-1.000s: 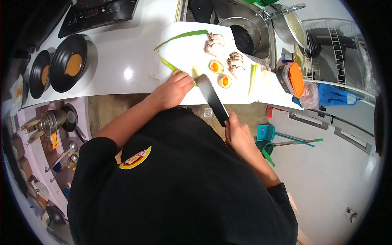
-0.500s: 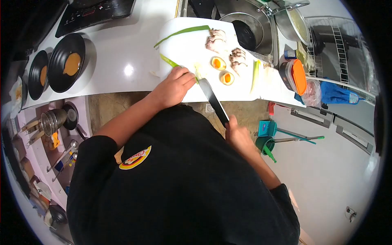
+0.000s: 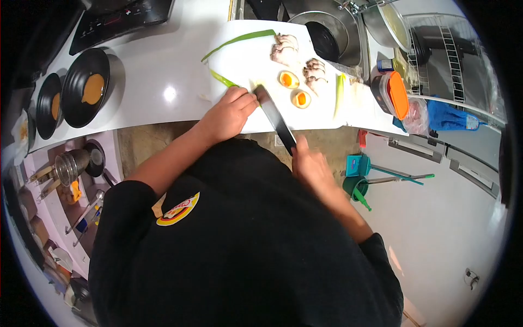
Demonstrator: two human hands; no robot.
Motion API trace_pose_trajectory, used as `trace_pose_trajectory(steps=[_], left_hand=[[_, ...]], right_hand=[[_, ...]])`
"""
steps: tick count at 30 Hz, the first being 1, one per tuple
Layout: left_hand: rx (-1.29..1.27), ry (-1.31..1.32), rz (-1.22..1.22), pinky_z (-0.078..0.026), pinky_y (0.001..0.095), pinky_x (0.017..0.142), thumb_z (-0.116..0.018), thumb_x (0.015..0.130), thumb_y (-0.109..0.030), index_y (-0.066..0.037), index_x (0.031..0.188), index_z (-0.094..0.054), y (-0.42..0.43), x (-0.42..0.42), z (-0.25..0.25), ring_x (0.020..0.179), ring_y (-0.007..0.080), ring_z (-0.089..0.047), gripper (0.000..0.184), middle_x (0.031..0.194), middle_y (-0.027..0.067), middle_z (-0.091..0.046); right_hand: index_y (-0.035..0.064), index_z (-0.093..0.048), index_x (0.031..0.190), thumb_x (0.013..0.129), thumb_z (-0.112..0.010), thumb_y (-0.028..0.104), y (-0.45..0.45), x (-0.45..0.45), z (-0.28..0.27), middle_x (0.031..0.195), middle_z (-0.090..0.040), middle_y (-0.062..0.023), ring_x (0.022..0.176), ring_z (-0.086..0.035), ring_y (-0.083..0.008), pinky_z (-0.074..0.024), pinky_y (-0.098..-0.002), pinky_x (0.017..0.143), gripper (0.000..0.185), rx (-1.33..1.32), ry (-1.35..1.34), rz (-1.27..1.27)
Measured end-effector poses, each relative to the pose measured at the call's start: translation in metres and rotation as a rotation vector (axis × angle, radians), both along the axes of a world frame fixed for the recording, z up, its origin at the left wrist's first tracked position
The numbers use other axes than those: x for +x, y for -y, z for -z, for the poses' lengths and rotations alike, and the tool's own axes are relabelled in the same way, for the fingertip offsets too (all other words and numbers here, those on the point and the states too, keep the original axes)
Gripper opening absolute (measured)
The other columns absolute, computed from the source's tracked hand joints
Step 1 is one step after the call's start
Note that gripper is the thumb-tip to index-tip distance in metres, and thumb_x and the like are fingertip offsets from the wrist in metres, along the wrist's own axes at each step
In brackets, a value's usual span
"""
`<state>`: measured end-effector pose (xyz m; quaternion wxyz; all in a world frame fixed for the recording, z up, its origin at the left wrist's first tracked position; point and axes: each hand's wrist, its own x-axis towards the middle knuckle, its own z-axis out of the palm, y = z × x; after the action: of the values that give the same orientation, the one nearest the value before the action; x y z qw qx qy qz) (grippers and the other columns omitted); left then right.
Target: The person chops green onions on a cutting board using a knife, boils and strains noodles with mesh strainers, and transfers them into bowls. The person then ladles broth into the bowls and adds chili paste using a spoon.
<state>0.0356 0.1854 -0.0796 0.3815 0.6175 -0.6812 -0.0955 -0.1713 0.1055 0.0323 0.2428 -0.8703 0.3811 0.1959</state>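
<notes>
On the white cutting board (image 3: 245, 60), my left hand (image 3: 231, 111) is closed over a green onion stalk (image 3: 222, 78), whose green end sticks out past the fingers to the upper left. My right hand (image 3: 311, 166) grips a kitchen knife (image 3: 276, 119) by its handle. The blade tip rests close to the left fingertips, beside some small pale cut bits. Two halves of a soft-boiled egg (image 3: 289, 80) lie right of the blade. Beyond them are sliced meat portions (image 3: 285, 50). A long green leaf (image 3: 239, 41) lies along the board's far edge, and a pale stalk piece (image 3: 340, 92) near the right edge.
Two black bowls (image 3: 73, 111) with brown sauce stand on the left of the counter, near an induction cooker (image 3: 117, 27). Behind the board is a sink (image 3: 354, 43). To the right sit an orange-lidded container (image 3: 399, 95), a pot (image 3: 389, 27) and a dish rack (image 3: 452, 65).
The knife and my right hand have moved left and slightly up, bringing the blade closer to my left hand. My left hand stays nearly in place on the stalk.
</notes>
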Motion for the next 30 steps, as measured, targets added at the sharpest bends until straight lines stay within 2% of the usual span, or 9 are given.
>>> trace_pose_trajectory(steps=[2, 6, 12, 17, 19, 21, 23, 25, 30], left_hand=[[0.01, -0.003, 0.003, -0.041, 0.0388, 0.092, -0.055, 0.064, 0.006, 0.003, 0.104, -0.058, 0.001, 0.006, 0.001, 0.104, 0.0315, -0.047, 0.04, 0.108, 0.0135, -0.055], [-0.003, -0.021, 0.043, -0.04, 0.0395, 0.093, -0.054, 0.064, 0.007, 0.004, 0.104, -0.056, 0.0, 0.007, 0.0, 0.105, 0.0325, -0.047, 0.04, 0.108, 0.0151, -0.054], [0.01, -0.033, 0.034, -0.04, 0.0398, 0.093, -0.053, 0.064, 0.007, 0.004, 0.103, -0.056, 0.0, 0.006, -0.003, 0.105, 0.0329, -0.047, 0.039, 0.108, 0.0158, -0.053], [0.015, -0.038, 0.031, -0.04, 0.0396, 0.093, -0.053, 0.064, 0.006, 0.003, 0.104, -0.056, -0.002, 0.005, -0.005, 0.105, 0.0326, -0.047, 0.04, 0.108, 0.0153, -0.054], [0.014, 0.009, -0.006, -0.04, 0.0373, 0.092, -0.057, 0.064, 0.003, 0.002, 0.1, -0.058, -0.003, 0.008, -0.009, 0.103, 0.029, -0.048, 0.036, 0.105, 0.0122, -0.055], [0.01, -0.002, -0.002, -0.04, 0.0384, 0.093, -0.055, 0.064, 0.004, 0.002, 0.103, -0.057, -0.003, 0.008, -0.003, 0.105, 0.031, -0.047, 0.038, 0.107, 0.0134, -0.054], [0.011, -0.013, 0.016, -0.04, 0.0395, 0.094, -0.053, 0.064, 0.005, 0.002, 0.105, -0.056, -0.005, 0.007, -0.001, 0.106, 0.0331, -0.047, 0.041, 0.11, 0.0145, -0.054], [0.053, -0.1, 0.026, -0.039, 0.0398, 0.094, -0.052, 0.065, 0.005, 0.002, 0.106, -0.056, -0.005, 0.008, -0.003, 0.107, 0.0332, -0.047, 0.042, 0.111, 0.014, -0.053], [0.035, -0.066, 0.024, -0.039, 0.0401, 0.094, -0.051, 0.065, 0.005, 0.002, 0.106, -0.056, -0.003, 0.009, -0.007, 0.107, 0.0332, -0.046, 0.042, 0.11, 0.0146, -0.053]], right_hand=[[0.0009, -0.038, 0.097, 0.09, -0.042, 0.016, -0.003, -0.028, 0.006, 0.065, -0.055, -0.0298, 0.068, -0.054, -0.0509, -0.0413, -0.0575, 0.063, 0.017, 0.0, -0.142, 0.023], [0.0009, -0.039, 0.098, 0.09, -0.042, 0.018, -0.004, -0.026, -0.027, 0.066, -0.056, -0.0304, 0.069, -0.055, -0.0513, -0.0418, -0.0573, 0.063, 0.019, 0.04, -0.156, 0.024], [0.001, -0.04, 0.097, 0.089, -0.04, 0.015, 0.0, 0.016, -0.003, 0.066, -0.055, -0.0312, 0.07, -0.055, -0.0508, -0.0422, -0.0571, 0.064, 0.016, 0.0, -0.022, 0.002], [0.0003, -0.04, 0.098, 0.089, -0.038, 0.015, -0.005, 0.007, -0.006, 0.068, -0.056, -0.0317, 0.071, -0.055, -0.0505, -0.0424, -0.0562, 0.065, 0.017, 0.069, -0.104, 0.079], [0.0, -0.04, 0.097, 0.089, -0.039, 0.015, -0.008, -0.023, -0.004, 0.067, -0.055, -0.0316, 0.07, -0.055, -0.0505, -0.0422, -0.056, 0.064, 0.017, 0.081, -0.141, 0.108], [-0.0004, -0.04, 0.096, 0.089, -0.039, 0.015, -0.008, -0.029, -0.011, 0.067, -0.055, -0.0315, 0.07, -0.055, -0.0505, -0.042, -0.0559, 0.064, 0.017, 0.092, -0.186, 0.135], [-0.0001, -0.039, 0.095, 0.089, -0.039, 0.015, -0.011, -0.017, -0.033, 0.066, -0.055, -0.031, 0.069, -0.055, -0.051, -0.0418, -0.0556, 0.063, 0.016, 0.05, -0.089, 0.066], [0.0001, -0.039, 0.095, 0.089, -0.039, 0.014, -0.008, -0.005, -0.023, 0.066, -0.055, -0.0307, 0.069, -0.055, -0.0507, -0.0419, -0.0555, 0.063, 0.016, 0.041, -0.055, 0.047], [0.0004, -0.039, 0.095, 0.087, -0.039, 0.012, -0.004, 0.019, 0.003, 0.068, -0.056, -0.0312, 0.07, -0.056, -0.0495, -0.0427, -0.0562, 0.063, 0.014, -0.028, 0.01, 0.006]])
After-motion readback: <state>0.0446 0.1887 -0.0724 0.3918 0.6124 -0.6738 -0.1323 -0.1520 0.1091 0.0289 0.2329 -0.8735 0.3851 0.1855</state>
